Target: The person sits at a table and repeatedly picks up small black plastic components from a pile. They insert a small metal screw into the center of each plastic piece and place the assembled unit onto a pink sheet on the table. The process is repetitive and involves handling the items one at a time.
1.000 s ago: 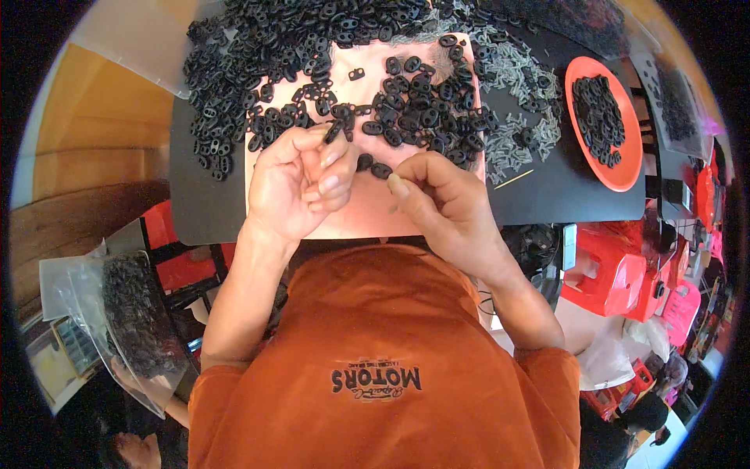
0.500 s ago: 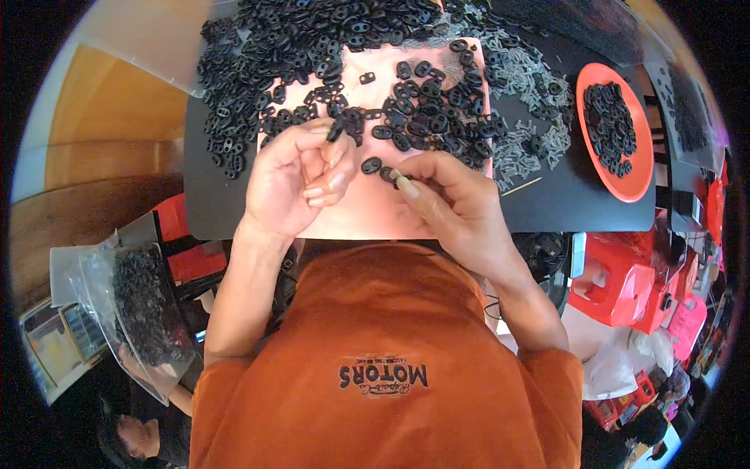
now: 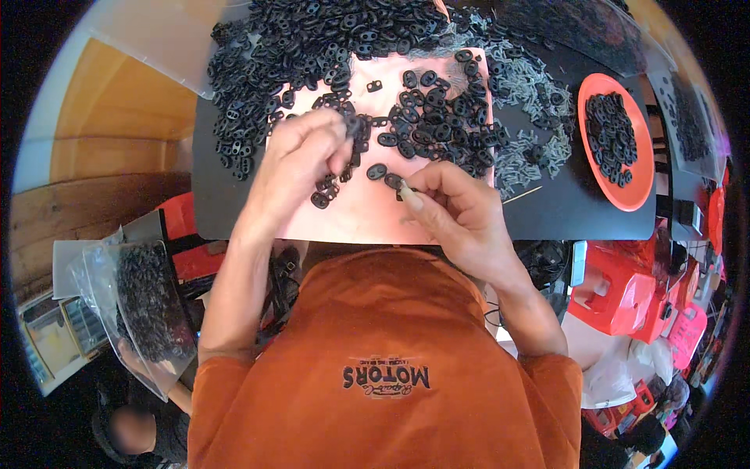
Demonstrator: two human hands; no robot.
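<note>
My right hand [image 3: 461, 215] pinches a small black oval two-hole piece [image 3: 393, 180] between thumb and fingertips, low over the pink sheet [image 3: 344, 223]. Touching or very near its left end is another black oval [image 3: 376, 171] on the sheet. My left hand [image 3: 305, 160] is curled, smeared by motion, over the small black frame-like pieces [image 3: 362, 141]. A blurred small black piece [image 3: 352, 125] shows at its fingertips; its exact shape is not clear. A few black pieces [image 3: 322, 195] lie beside the left wrist. A heap of black ovals [image 3: 437, 109] sits beyond my right hand.
A large pile of black pieces [image 3: 305, 35] covers the table's far left. Small silvery metal pieces [image 3: 523, 102] spread at the right, near a thin stick [image 3: 523, 193]. An orange plate [image 3: 625, 199] holds black ovals. Another person [image 3: 137, 430] is at the lower left beside a clear bag [image 3: 152, 305].
My left hand has turned over and reached down among the black pieces. The right hand keeps its pinch, nearly in place. Loose pieces by the left wrist have come into view.
</note>
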